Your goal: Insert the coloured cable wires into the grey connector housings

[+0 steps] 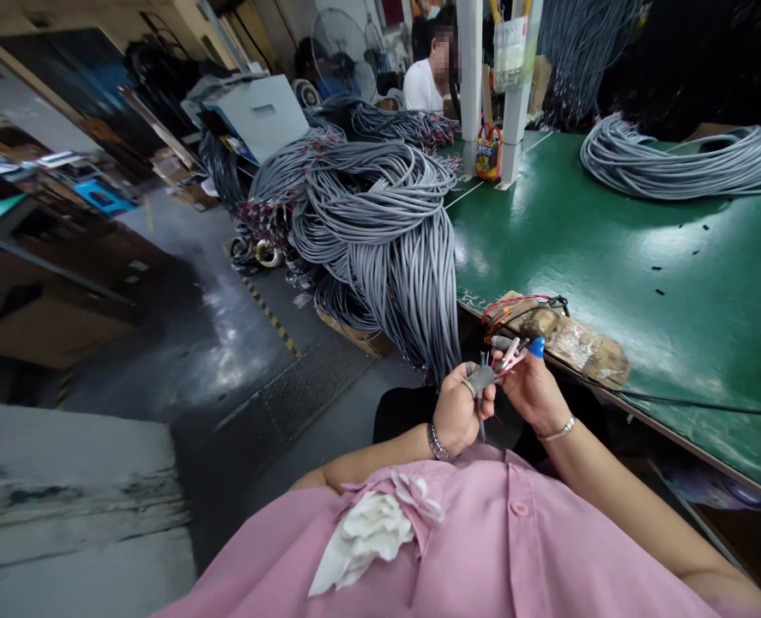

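Just above my lap, my left hand [459,410] is closed round the end of a grey cable [481,424], a grey cover on its thumb. Thin coloured wires [488,359] fan out from that cable end. My right hand [533,386], a blue cap on one fingertip, pinches a small pink clip-like piece [512,355] against the wires, close beside my left fingers. Behind the hands, at the table's edge, lies a taped wooden block [573,342] with red and black leads [525,302].
A large heap of grey cable coils [386,206] hangs at the left end of the green table [612,249]. Another coil [682,163] lies at the back right. A person [425,84] sits behind white posts [470,77]. A yellow-black container [488,153] stands between them.
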The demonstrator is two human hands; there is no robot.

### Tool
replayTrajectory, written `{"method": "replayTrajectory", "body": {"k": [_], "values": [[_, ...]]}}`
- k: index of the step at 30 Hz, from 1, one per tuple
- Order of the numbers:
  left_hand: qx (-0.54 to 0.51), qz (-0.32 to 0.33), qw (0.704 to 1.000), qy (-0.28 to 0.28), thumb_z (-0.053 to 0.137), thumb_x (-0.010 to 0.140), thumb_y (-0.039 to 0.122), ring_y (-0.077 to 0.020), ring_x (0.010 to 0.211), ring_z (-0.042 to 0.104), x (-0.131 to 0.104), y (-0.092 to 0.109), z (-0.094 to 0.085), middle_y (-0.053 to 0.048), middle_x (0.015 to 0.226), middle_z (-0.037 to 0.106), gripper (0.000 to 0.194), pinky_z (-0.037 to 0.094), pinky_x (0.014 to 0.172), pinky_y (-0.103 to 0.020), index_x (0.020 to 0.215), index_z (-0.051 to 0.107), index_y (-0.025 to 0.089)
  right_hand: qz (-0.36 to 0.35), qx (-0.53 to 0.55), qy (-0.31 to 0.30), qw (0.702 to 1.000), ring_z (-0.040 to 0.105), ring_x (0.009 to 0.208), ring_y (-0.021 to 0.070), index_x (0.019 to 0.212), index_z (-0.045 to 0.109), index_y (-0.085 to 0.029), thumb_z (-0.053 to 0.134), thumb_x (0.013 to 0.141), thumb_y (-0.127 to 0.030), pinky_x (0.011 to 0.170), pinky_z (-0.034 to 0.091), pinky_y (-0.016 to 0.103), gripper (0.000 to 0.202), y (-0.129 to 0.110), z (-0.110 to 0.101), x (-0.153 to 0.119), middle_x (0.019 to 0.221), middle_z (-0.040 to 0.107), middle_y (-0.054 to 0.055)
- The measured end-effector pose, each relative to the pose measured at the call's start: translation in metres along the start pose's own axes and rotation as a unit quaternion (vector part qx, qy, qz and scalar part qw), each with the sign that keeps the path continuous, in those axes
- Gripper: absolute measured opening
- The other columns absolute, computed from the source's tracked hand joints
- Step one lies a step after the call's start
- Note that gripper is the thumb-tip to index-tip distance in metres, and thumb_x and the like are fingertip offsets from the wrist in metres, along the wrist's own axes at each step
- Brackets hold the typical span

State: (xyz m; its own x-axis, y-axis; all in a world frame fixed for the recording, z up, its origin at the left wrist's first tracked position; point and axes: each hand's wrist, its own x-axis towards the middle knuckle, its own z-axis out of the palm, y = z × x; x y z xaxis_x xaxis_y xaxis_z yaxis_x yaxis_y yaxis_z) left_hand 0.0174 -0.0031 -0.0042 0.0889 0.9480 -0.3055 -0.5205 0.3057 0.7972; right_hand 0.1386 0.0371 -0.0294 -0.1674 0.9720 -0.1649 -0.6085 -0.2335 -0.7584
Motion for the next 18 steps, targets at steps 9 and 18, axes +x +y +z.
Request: {"method": "replayTrajectory", "body": {"k": [9,18], "values": [[0.004,0.001,1.000,-0.016,0.065,0.072,0.035,-0.0050,0.034,0.042,0.0010,0.0002,0.0012,0.005,0.052,0.054,0.026,0.024,0.033,-0.017,0.072,0.046,0.018,0.016,0.046,-0.023,0.999,0.060,0.068,0.0165,0.083,0.068,-0.023,0.058,0.074,-0.066,0.066,0.050,0.033,0.045,0.0044,-0.0088,0.0004,0.085,0.068,0.004],[0.018,-0.008,1.000,0.001,0.064,0.073,0.033,-0.0052,0.034,0.042,0.0037,-0.0051,-0.0009,0.005,0.052,0.054,0.023,0.023,0.032,-0.017,0.072,0.047,0.017,0.020,0.134,0.009,0.991,0.058,0.064,0.0135,0.081,0.069,-0.022,0.073,0.068,-0.053,0.062,0.050,0.027,0.034,0.0070,-0.0047,0.0067,0.077,0.069,0.000]]}}
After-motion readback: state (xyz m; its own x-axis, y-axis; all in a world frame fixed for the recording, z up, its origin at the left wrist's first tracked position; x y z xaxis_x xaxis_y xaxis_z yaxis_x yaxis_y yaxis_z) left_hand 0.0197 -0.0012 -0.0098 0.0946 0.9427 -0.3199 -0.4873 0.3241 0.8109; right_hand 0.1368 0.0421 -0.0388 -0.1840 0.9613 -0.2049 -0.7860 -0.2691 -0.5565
